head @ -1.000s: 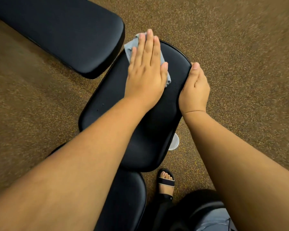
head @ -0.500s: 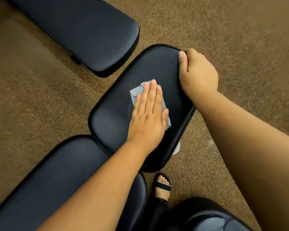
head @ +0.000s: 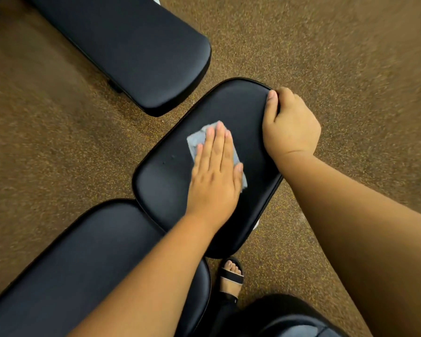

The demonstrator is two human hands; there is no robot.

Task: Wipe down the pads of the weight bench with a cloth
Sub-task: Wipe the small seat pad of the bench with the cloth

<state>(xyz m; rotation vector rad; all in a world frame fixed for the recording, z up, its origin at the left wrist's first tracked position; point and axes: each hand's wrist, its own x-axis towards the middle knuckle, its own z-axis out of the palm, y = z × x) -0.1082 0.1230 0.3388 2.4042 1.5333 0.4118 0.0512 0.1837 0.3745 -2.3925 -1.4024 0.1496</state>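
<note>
A black seat pad of the weight bench lies in the middle of the view. A grey cloth rests flat on it. My left hand presses down on the cloth with fingers straight and together, covering most of it. My right hand grips the pad's far right edge, thumb on top and fingers curled under the rim. The long back pad adjoins the seat pad at the lower left, partly hidden by my left forearm.
Another black bench pad stretches across the upper left, a narrow gap from the seat pad. Speckled brown rubber floor surrounds everything. My foot in a black sandal stands just below the seat pad.
My left hand has slid the cloth from the pad's far end back to its middle. My right hand has shifted along the right edge toward the far corner.
</note>
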